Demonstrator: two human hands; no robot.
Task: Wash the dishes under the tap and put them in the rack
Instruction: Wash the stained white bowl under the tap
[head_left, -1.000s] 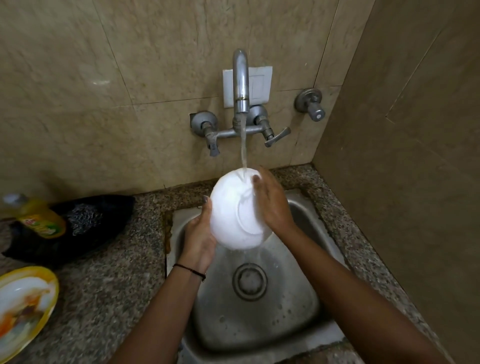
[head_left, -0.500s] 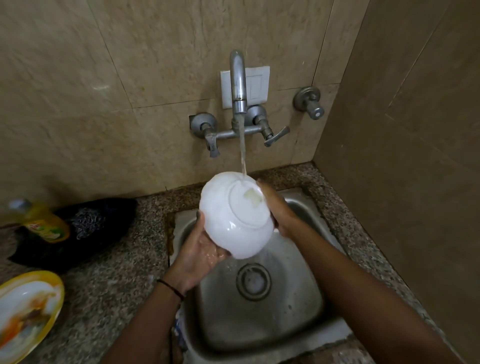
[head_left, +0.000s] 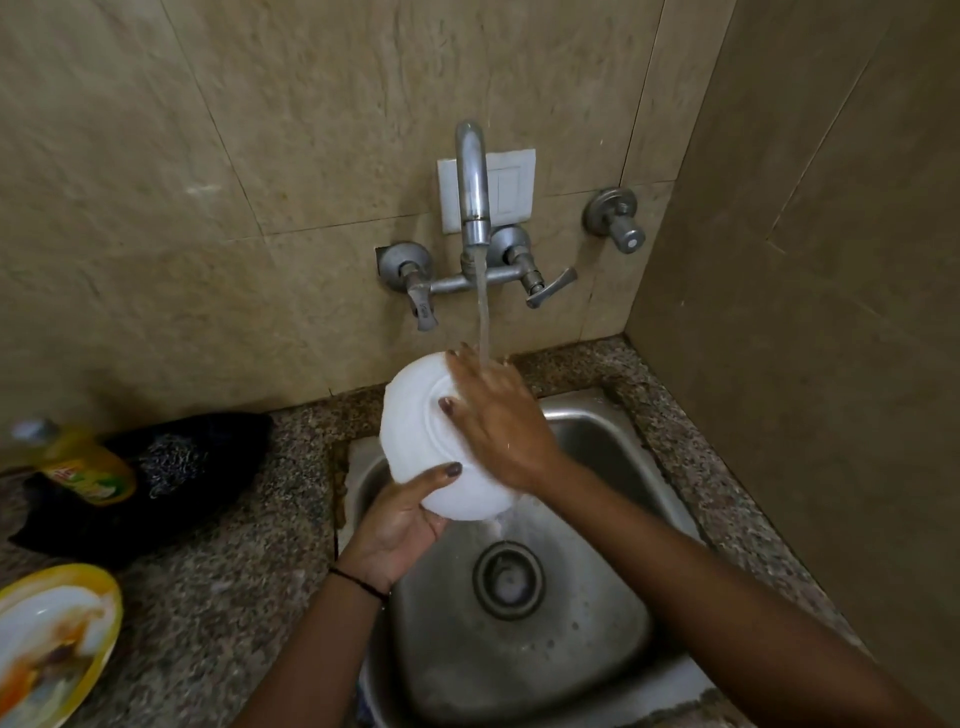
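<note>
The left hand (head_left: 397, 525) grips the bowl (head_left: 415, 415) under the tap (head_left: 472, 182); the right hand (head_left: 501, 421) lies flat on it.

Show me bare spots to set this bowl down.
Bare granite counter between sink rim and yellow-rimmed plate, below the black cloth. Strip right of the sink: narrow. Far left crowded: soap bottle, cloth, plate.

Count-wise: one white bowl (head_left: 415, 431), one yellow-rimmed plate (head_left: 111, 597), one soap bottle (head_left: 85, 470), one steel scrubber (head_left: 171, 462), one tap (head_left: 472, 176), one sink (head_left: 597, 457) — plus two hands, left hand (head_left: 395, 527) and right hand (head_left: 504, 431).
</note>
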